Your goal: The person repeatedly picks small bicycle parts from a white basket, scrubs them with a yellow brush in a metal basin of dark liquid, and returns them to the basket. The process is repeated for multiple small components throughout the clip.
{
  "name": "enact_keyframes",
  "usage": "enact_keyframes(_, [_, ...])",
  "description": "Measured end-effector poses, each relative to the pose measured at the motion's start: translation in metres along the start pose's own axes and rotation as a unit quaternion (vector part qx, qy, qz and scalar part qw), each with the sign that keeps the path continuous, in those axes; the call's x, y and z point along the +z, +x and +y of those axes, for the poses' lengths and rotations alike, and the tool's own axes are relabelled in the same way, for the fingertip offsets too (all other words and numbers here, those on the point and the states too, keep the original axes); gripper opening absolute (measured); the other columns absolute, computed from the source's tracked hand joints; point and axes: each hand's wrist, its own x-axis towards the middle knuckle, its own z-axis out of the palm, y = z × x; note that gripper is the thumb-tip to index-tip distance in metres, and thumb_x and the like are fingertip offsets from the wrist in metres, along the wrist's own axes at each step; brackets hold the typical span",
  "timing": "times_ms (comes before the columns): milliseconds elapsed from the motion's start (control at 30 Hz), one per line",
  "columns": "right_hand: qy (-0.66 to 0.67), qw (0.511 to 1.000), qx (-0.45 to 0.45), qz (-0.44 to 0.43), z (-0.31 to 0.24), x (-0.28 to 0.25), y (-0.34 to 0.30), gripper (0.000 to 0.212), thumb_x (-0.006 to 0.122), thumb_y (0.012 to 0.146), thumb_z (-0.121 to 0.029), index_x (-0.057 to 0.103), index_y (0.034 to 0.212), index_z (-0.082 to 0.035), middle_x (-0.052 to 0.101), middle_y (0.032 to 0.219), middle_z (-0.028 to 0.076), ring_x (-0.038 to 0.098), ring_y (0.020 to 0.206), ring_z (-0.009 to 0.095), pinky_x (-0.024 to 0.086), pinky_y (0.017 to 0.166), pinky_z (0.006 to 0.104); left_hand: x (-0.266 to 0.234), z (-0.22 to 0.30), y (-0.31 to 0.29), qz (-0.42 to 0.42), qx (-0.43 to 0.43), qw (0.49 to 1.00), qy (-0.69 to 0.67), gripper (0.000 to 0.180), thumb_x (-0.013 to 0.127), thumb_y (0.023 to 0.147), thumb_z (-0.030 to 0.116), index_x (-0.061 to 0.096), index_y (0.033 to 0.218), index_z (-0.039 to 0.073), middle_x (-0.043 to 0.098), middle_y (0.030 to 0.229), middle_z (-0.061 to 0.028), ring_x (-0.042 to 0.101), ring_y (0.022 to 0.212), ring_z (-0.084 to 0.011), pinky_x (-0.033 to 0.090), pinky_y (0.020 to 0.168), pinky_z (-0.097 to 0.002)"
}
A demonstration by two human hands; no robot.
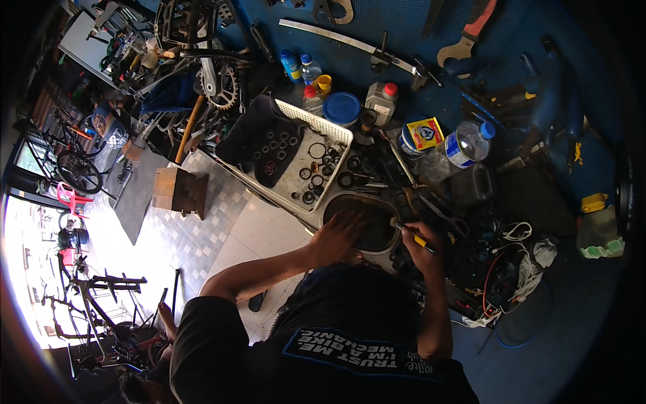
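Note:
My left hand [338, 236] reaches into an oval metal basin [383, 200] holding something dark. Its fingers are stretched out and nothing shows in them; the tips are dim against the dark inside. At the basin's right rim, my right hand [424, 249] is closed round a small brush [420, 240] with a yellow and black handle. The brush's pale tip points at the rim. Just beyond the basin stands a white plastic tray [340, 135] with several rings and small round parts [316, 168], some lying on a black cloth [256, 145].
Bottles, a blue-lidded tub [341, 108] and a large clear bottle [464, 147] line the back. Scissors [444, 215] and cables [518, 262] lie to the right. Tools hang on the blue wall [404, 20]. A cardboard box [178, 192] sits on the floor; another person [111, 124] is far left.

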Motion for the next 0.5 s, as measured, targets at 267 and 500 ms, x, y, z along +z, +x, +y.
enact_keyframes(267, [-0.01,1.0,-0.001,0.003,-0.013,0.003,0.001,0.021,0.078,0.102,-0.017,0.075,0.114,0.0,0.077,0.085,0.006,0.071,0.079,0.007,0.054,0.07,0.0277,0.007,0.004,-0.044,0.006,0.01,1.0,0.025,0.05,0.071,0.093,0.027,0.072,0.131,-0.006,0.067,0.14,-0.0225,0.062,0.133,-0.0355,0.049,0.116,-0.0468])
enact_keyframes(500, [-0.007,1.0,-0.008,-0.005,-0.005,0.003,-0.002,0.023,0.078,0.102,-0.02,0.075,0.115,-0.002,0.078,0.087,0.006,0.073,0.081,0.009,0.056,0.072,0.028,0.006,-0.003,-0.038,-0.01,0.0,1.0,-0.028,0.026,0.066,0.084,0.009,0.077,0.104,-0.004,0.072,0.116,-0.0214,0.07,0.11,-0.0373,0.056,0.103,-0.0453])
